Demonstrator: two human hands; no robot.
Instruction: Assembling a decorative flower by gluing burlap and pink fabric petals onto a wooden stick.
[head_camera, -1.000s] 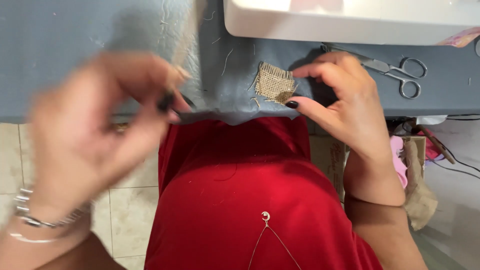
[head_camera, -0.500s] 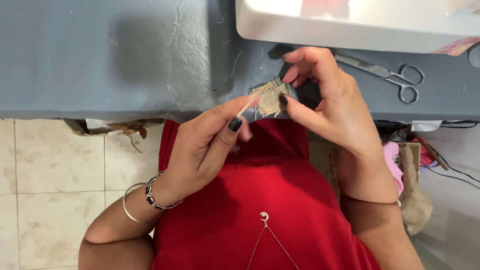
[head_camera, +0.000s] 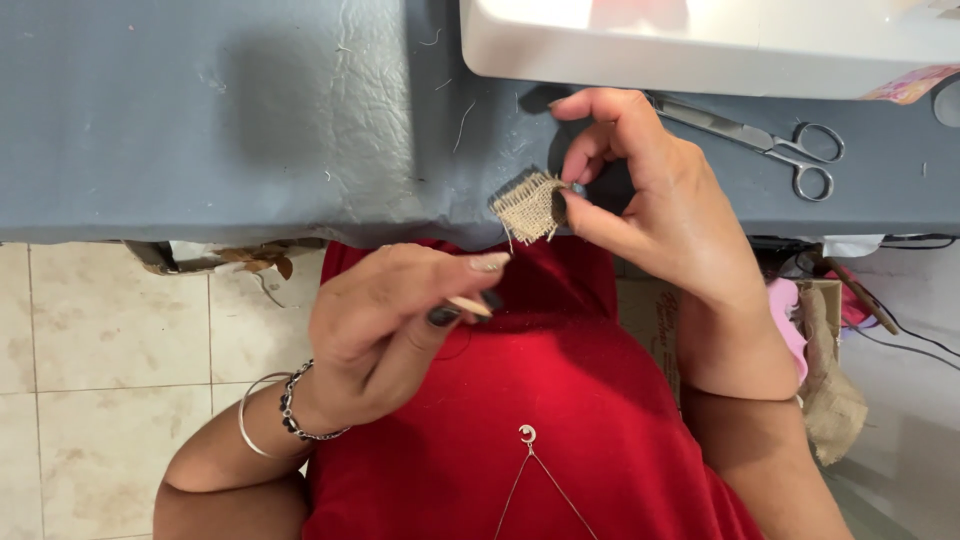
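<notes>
Right hand (head_camera: 660, 200) pinches burlap scrap (head_camera: 528, 205) by its edge, frayed side exposed; left hand (head_camera: 400, 320) pinches a pulled thread (head_camera: 468, 305).

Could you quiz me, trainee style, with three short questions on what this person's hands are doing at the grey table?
1. True or false: the right hand pinches the small burlap square at its edge.
2. What lies on the grey table beyond the right hand? A) a ruler B) metal scissors C) a spool
3. Fill in: the left hand holds a thin pale ____ between thumb and fingers.

Key: 1 true. 2 B. 3 stick, though it is too small to tell exactly what kind.
</notes>
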